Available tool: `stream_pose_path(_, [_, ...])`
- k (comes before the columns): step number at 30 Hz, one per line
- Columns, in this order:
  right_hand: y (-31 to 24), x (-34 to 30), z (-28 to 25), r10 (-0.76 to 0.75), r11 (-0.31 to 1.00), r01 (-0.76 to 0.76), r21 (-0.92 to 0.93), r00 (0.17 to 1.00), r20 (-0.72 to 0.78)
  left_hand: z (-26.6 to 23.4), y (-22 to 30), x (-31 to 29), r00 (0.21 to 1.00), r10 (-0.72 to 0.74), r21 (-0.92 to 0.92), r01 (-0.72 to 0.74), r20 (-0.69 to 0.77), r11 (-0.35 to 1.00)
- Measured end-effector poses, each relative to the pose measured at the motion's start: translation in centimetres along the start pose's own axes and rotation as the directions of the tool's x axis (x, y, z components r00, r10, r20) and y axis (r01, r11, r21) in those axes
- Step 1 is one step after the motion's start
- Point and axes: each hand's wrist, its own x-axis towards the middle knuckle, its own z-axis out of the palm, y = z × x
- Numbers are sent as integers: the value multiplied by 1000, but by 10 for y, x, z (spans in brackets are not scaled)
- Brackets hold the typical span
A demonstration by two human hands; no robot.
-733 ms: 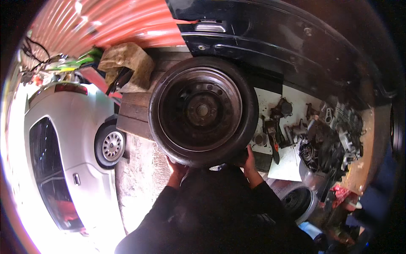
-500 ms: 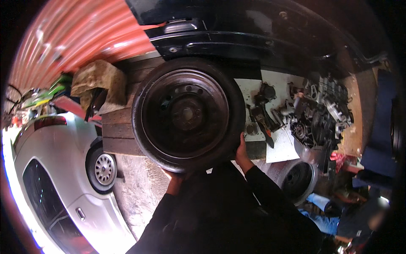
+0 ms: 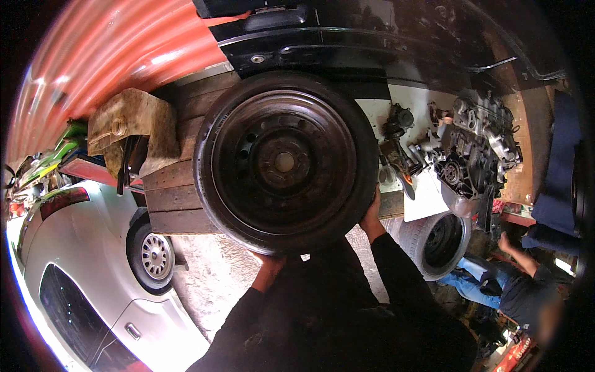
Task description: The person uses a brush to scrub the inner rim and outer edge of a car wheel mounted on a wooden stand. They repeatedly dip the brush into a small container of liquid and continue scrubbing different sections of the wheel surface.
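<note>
I hold a car wheel [image 3: 285,162], a black tyre on a dark steel rim, up in front of me with both hands. My left hand [image 3: 268,265] grips the tyre's lower edge from below. My right hand [image 3: 372,216] presses on its lower right side. The wheel's face is turned toward me. Behind it lies a stack of wooden planks [image 3: 176,192] and above it the dark underside of a raised car [image 3: 372,37].
A silver car [image 3: 93,279] stands at the lower left. A dirty canister [image 3: 133,127] sits on the planks. Engine parts [image 3: 471,149] lie on white sheets at the right. A second tyre [image 3: 437,242] lies beside a crouching person [image 3: 514,291]. A red corrugated wall [image 3: 124,56] is behind.
The wheel has shifted to the right in view and looms larger. The view has swung left to right, bringing the crouching person in at the lower right.
</note>
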Motion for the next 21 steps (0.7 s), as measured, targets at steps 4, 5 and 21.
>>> stream_pose_path(4, [22,-23,14,-8,1000,8,14,1000,-24,0,26,4,996,55,-43,-52,68,998])
stream_pose_path(5, [31,-31,21,18,999,-16,41,998,-52,0,34,6,994,87,-58,-83,71,995])
stream_pose_path(21, [163,-99,85,376,923,-365,119,922,-90,-33,233,-5,727,336,448,-43,-599,893])
